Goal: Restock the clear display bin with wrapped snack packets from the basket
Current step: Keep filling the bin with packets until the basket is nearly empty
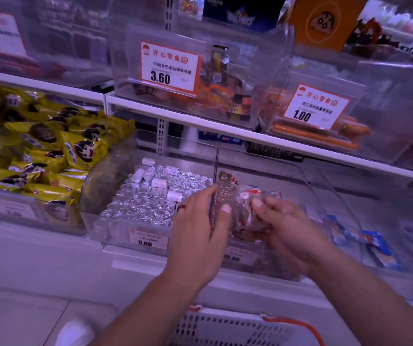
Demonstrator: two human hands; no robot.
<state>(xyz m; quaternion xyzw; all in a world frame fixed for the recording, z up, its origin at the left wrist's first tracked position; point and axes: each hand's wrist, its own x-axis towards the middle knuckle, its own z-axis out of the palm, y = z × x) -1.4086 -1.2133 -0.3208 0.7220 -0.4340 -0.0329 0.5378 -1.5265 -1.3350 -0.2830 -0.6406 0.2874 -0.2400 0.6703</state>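
Both of my hands hold a bunch of clear-wrapped brown snack packets [243, 208] over a clear display bin [298, 181] on the lower shelf. My left hand [200, 226] grips the left side of the bunch, thumb on top. My right hand [285, 221] curls round the right side. The packets are blurred; one stands upright [225, 181] against the bin's divider. A white basket [228, 325] with an orange handle [298, 323] sits below, at the bottom edge; its contents are hidden from view.
A bin of silver foil sweets [148, 196], tagged 9.80, sits left of the hands. Yellow snack bags [43, 151] fill the far-left bin. Blue packets [372, 243] lie to the right. On the upper shelf [175, 109] stand clear bins tagged 3.60 and 1.00.
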